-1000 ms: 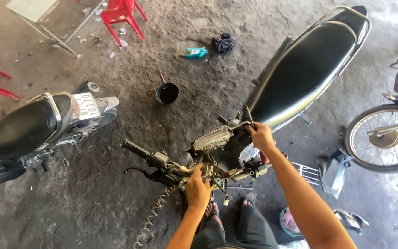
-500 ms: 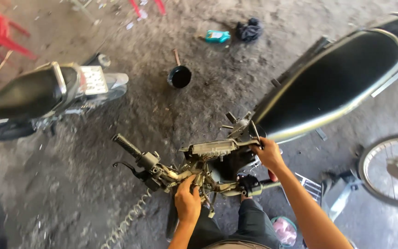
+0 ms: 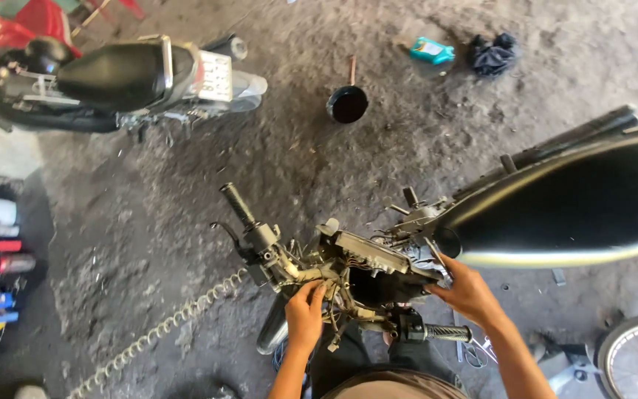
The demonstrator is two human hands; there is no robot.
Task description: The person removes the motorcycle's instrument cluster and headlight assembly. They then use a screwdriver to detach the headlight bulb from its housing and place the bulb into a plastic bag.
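Below the long black seat of the motorcycle you stand over, the stripped handlebar assembly lies exposed, its wiring and bare housing open to view. Your left hand rests on the left half of this assembly, fingers curled into the loose wires. Your right hand is closed on the assembly's right edge, just beside the seat's front end. Left of the assembly, the black grip angles upward. Beyond the assembly, a small black pan sits on the concrete floor; a second motorcycle stands well apart to its left.
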